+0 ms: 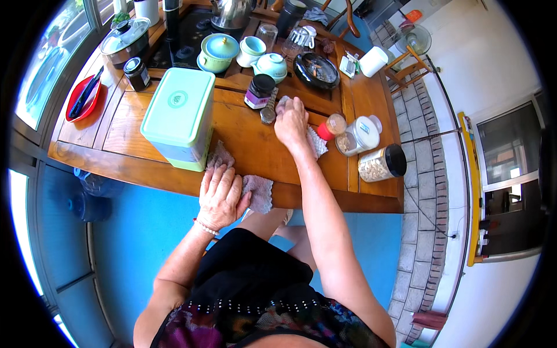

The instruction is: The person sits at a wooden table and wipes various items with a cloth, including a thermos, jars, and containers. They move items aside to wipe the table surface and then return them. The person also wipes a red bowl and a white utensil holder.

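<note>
My left hand [219, 195] lies over a greyish-pink cloth [259, 191] at the table's front edge, its fingers pressing on the cloth. One corner of that cloth hangs over the edge. Farther in, my right hand [292, 119] bunches a light cloth [283, 103] against the wood. A whitish knit cloth [317, 142] shows beside the right wrist; whether both pieces are one cloth I cannot tell. Just left of my right fingers are a wristwatch [269, 112] and a dark-lidded jar [260, 91]. A green-lidded storage box [178, 117] stands beside my left hand.
On the right of the wooden table [248, 130] are a red-based jar [333, 126], a white-lidded jar [357, 135] and a black-lidded jar [380, 163]. Behind stand a black ashtray [316, 70], a teapot [270, 67] and a lidded bowl [217, 52]. A red basket [85, 99] sits left.
</note>
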